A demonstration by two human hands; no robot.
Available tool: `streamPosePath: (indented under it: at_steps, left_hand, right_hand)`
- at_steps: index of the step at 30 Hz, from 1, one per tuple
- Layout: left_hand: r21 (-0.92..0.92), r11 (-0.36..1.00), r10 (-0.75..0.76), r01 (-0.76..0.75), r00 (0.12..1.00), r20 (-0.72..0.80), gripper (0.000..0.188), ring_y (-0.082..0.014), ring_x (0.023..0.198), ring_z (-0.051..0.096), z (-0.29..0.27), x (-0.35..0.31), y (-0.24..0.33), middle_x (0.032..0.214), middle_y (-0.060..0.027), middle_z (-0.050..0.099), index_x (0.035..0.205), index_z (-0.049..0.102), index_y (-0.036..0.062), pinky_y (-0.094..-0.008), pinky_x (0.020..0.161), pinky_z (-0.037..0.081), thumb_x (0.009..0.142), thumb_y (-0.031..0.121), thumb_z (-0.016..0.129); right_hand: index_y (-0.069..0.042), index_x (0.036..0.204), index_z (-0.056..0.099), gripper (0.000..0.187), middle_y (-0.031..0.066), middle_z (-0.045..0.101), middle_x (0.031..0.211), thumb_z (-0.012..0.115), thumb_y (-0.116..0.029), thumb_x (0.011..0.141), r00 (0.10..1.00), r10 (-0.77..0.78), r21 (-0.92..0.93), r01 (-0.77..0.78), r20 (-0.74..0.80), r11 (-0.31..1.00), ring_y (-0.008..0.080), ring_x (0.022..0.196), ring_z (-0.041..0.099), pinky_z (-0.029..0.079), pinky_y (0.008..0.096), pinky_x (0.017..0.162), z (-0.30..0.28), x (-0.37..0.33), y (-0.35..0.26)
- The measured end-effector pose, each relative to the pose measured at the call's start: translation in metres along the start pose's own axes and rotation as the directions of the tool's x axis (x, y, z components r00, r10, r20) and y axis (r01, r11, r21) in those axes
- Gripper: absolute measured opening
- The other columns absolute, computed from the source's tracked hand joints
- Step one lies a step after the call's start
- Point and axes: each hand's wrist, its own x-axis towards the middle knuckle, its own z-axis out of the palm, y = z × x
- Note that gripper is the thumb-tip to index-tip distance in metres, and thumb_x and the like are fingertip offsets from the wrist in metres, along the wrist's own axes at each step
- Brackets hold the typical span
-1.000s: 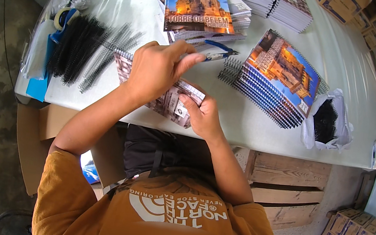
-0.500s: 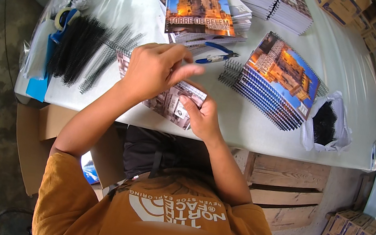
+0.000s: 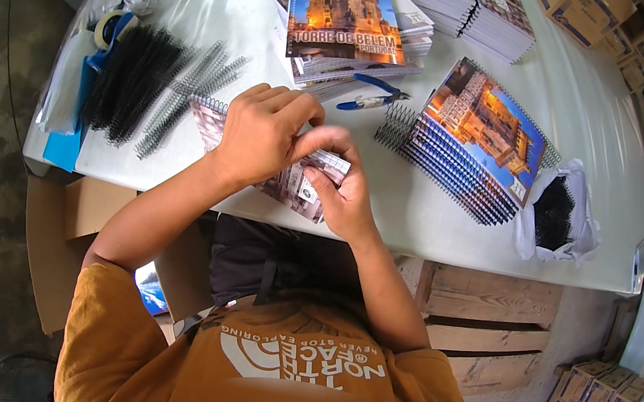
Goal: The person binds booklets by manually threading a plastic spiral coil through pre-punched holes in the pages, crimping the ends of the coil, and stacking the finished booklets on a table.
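A notebook with a brownish printed cover lies tilted near the table's front edge. My right hand grips its right end, thumb on top of the cover. Over the notebook's far edge bends my left hand, its fingers curled and its thumb reaching right, close to my right hand's fingers. What the curled fingers hold is hidden beneath them. From the left of that hand, a spiral coil shows along the notebook's far edge.
Black and clear coils lie at left beside a tape roll. Beyond my hands are blue-handled pliers and a notebook stack. At right, coil-bound notebooks fan out beside a white bag of black pieces.
My left thumb has swung down to the right, close to my right hand. The left hand has shifted slightly nearer me. My right hand keeps its grip on the notebook.
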Motion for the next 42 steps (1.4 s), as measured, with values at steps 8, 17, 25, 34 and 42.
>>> streamPosePath:
  at_steps: [8, 17, 25, 34, 42]
  left_hand:
    - [-0.047, 0.951, -0.299, 0.304, 0.949, 0.099, 0.035, -0.0161, 0.047, 0.051, -0.007, -0.004, 0.002, 0.059, -0.0069, 0.052, 0.107, 0.058, 0.0058, -0.0258, 0.047, 0.041, 0.080, 0.028, 0.066]
    - [0.339, 0.936, -0.010, 0.092, 0.972, -0.235, 0.100, -0.0472, 0.128, 0.023, 0.018, -0.054, -0.009, 0.138, -0.0284, 0.026, 0.132, 0.032, -0.0059, -0.0584, 0.102, 0.012, 0.073, 0.074, 0.042]
    - [0.407, 0.913, 0.103, -0.014, 0.975, -0.198, 0.094, -0.0513, 0.130, 0.014, -0.009, -0.060, -0.002, 0.140, -0.0293, 0.021, 0.132, 0.033, -0.0081, -0.0588, 0.104, 0.003, 0.082, 0.071, 0.026]
    - [0.407, 0.893, 0.275, -0.193, 0.949, -0.152, 0.105, -0.0528, 0.130, 0.009, 0.009, -0.087, 0.004, 0.137, -0.0352, 0.021, 0.129, 0.031, -0.0109, -0.0661, 0.100, 0.000, 0.075, 0.079, 0.026]
    - [0.324, 0.871, 0.348, -0.369, 0.929, 0.124, 0.105, -0.0601, 0.122, 0.017, 0.022, -0.134, 0.020, 0.126, -0.0479, 0.020, 0.131, 0.018, -0.0175, -0.0667, 0.098, 0.010, 0.079, 0.074, 0.025]
  right_hand:
    - [0.002, 0.116, 0.051, 0.030, 0.0096, 0.062, 0.101, 0.053, -0.011, 0.089, 0.977, 0.205, 0.068, -0.208, 0.054, 0.976, 0.0123, 0.092, 0.056, 0.044, 0.0268, 0.083, 0.002, -0.001, -0.012]
    - [0.000, 0.114, 0.056, 0.026, 0.0147, 0.065, 0.099, 0.050, -0.009, 0.090, 1.000, 0.008, -0.251, -0.002, 0.025, 0.968, 0.0186, 0.086, 0.063, 0.048, 0.0282, 0.076, 0.009, -0.001, -0.015]
    - [-0.003, 0.118, 0.055, 0.034, 0.0168, 0.062, 0.108, 0.052, 0.002, 0.084, 0.986, -0.137, -0.333, 0.161, 0.095, 0.929, 0.0297, 0.097, 0.062, 0.049, 0.0322, 0.079, 0.008, -0.003, -0.012]
    - [-0.005, 0.122, 0.051, 0.046, 0.0155, 0.061, 0.108, 0.054, 0.003, 0.076, 0.978, -0.148, -0.417, 0.196, 0.145, 0.888, 0.0320, 0.094, 0.061, 0.050, 0.0357, 0.078, 0.015, -0.009, -0.014]
    - [-0.001, 0.118, 0.054, 0.035, 0.0148, 0.062, 0.109, 0.057, -0.007, 0.084, 0.975, -0.190, -0.406, 0.220, 0.114, 0.887, 0.0270, 0.092, 0.064, 0.050, 0.0312, 0.076, 0.008, -0.003, -0.009]
